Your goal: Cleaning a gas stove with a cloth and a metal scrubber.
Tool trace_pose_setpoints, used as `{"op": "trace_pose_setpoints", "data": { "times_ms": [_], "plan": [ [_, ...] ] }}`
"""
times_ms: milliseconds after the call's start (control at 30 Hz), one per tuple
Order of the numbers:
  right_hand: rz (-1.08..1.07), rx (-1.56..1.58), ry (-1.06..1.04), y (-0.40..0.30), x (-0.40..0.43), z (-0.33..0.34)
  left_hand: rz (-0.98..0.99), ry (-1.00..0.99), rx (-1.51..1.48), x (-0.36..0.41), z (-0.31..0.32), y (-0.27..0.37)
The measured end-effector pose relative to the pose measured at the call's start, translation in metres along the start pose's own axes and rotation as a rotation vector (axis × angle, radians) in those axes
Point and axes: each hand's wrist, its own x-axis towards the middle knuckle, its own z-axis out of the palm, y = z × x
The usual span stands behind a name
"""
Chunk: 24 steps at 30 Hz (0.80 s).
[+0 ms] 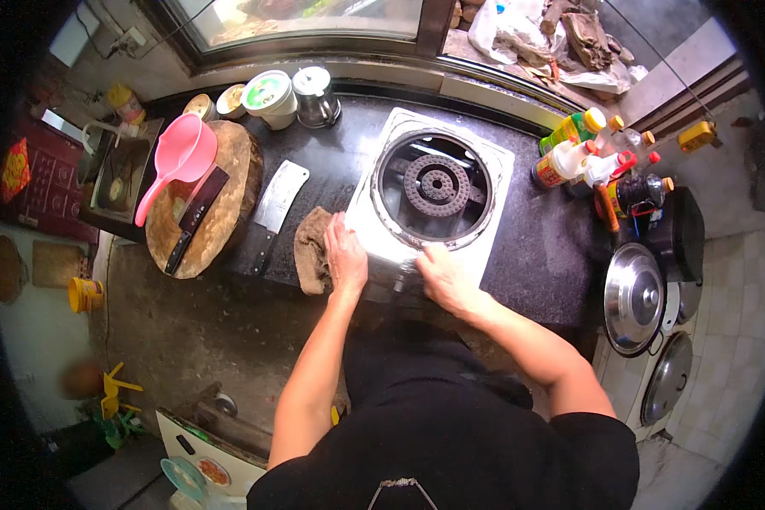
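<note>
A gas stove [498, 191] with a white top and a round burner [437, 185] sits in front of me. My left hand [347, 256] rests at its front left corner, against a crumpled brown cloth [310, 255]; whether the fingers grip the cloth is hidden. At the stove's front edge, my right hand [445, 278] is curled and blurred, beside a small silvery part [409, 266] that I cannot make out. Left of the cloth a cleaver [282, 201] lies flat on the black countertop [350, 118].
A round wooden chopping block [233, 185] carries a second knife [194, 220] and a pink ladle [188, 150]. Lidded tubs [271, 99] and a metal pitcher [317, 99] line the back. Bottles [564, 162] crowd the right end, near a lidded pan [634, 299]. A sink [118, 178] is at left.
</note>
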Motion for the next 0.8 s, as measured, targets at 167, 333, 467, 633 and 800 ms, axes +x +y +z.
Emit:
{"op": "trace_pose_setpoints", "data": {
  "times_ms": [167, 333, 467, 633, 800],
  "plan": [
    [0.27, -0.059, 0.089, 0.054, -0.054, -0.055, 0.004, 0.054, 0.013, -0.015, -0.041, 0.039],
    [0.602, 0.516, 0.252, 0.008, -0.027, -0.033, -0.283, -0.457, -0.614, -0.057, -0.049, 0.108],
    [0.483, 0.934, 0.339, -0.022, -0.016, 0.006, -0.027, -0.303, -0.468, -0.062, -0.036, 0.131],
    [0.336, 0.764, 0.262, 0.003, -0.01, -0.027, -0.069, -0.198, -0.459, -0.022, -0.051, 0.089],
    [0.259, 0.247, 0.63, 0.036, -0.013, -0.02, 0.43, -0.203, 0.243, 0.039, -0.051, 0.036]
  ]
}}
